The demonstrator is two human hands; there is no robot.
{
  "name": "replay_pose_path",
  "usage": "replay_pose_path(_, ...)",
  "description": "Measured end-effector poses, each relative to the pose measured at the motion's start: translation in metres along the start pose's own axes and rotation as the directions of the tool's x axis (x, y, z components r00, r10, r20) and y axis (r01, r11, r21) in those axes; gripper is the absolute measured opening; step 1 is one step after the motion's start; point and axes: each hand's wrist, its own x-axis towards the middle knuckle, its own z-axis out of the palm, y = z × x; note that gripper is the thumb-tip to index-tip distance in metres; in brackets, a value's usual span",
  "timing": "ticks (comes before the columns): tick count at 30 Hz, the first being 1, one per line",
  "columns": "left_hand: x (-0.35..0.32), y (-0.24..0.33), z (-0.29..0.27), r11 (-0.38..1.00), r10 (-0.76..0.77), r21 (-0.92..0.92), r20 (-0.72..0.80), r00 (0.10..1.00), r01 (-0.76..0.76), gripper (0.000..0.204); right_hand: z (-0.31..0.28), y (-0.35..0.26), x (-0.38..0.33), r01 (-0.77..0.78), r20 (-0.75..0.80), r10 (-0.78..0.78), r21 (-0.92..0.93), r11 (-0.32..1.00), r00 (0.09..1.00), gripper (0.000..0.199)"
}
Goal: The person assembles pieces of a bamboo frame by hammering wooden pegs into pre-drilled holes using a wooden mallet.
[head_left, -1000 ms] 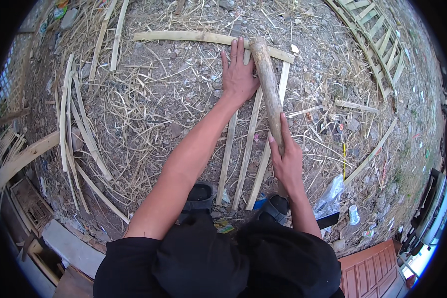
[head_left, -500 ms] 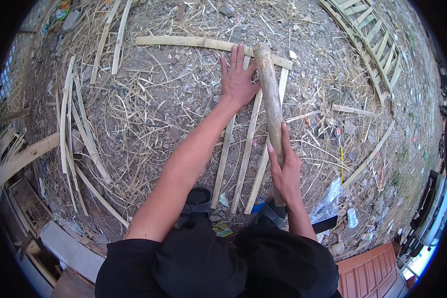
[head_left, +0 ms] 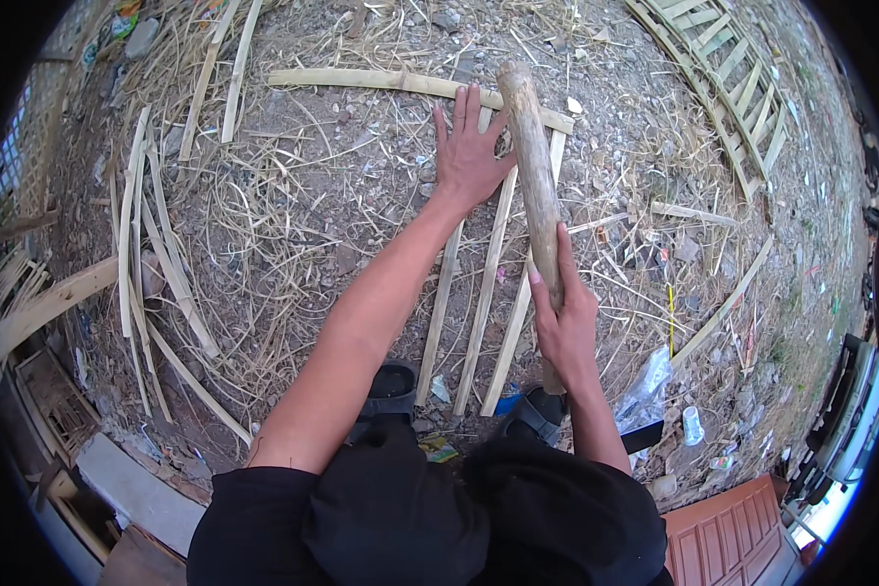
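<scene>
My left hand (head_left: 471, 156) lies flat with fingers spread, its fingertips on a long bamboo crosspiece (head_left: 356, 78). Beneath and beside its palm, several narrow bamboo slats (head_left: 485, 303) run from the crosspiece toward my feet. My right hand (head_left: 568, 332) is wrapped round a thick, pale wooden stick (head_left: 535, 161). The stick's far end stands over the right part of the crosspiece, close to my left thumb, and hides some of the slat below. Whether it touches the crosspiece I cannot tell.
A slatted bamboo panel (head_left: 728, 73) lies at the far right. Loose bamboo strips (head_left: 132, 244) lie on the left. Dry shavings litter the ground. Near my right foot are a clear plastic bag (head_left: 645, 391), a white cup (head_left: 692, 427) and a reddish-brown panel (head_left: 723, 532).
The stick's far end has risen a little, away from me. My right hand has shifted slightly to the right with it, while my left hand stays on the crosspiece.
</scene>
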Motion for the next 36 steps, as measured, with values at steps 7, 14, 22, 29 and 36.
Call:
replay_pose_path(7,0.000,0.002,-0.001,0.997,0.018,-0.073,-0.039,0.999,-0.021,0.073,0.007,0.002,0.007,0.318,-0.236,-0.330,-0.090,0.944,0.914,0.068)
replay_pose_path(14,0.003,0.003,0.001,1.000,0.010,-0.010,-0.004,1.000,-0.010,0.075,0.009,0.021,0.033,0.116,-0.076,-0.127,-0.144,0.983,0.989,0.067)
replay_pose_path(22,-0.002,0.002,-0.003,0.999,0.011,-0.032,-0.009,1.000,-0.012,0.072,0.010,0.016,0.003,0.187,-0.130,-0.198,-0.093,0.978,0.972,0.068)
replay_pose_path(29,0.000,0.000,0.003,0.999,0.015,-0.043,-0.041,0.999,-0.016,0.072,0.020,0.032,-0.019,0.038,-0.011,-0.040,-0.169,0.985,0.999,0.069)
replay_pose_path(36,-0.002,0.002,0.006,0.996,0.015,-0.091,-0.073,0.997,-0.022,0.073,0.021,0.025,0.003,0.029,0.007,-0.029,-0.103,0.994,1.000,0.068)
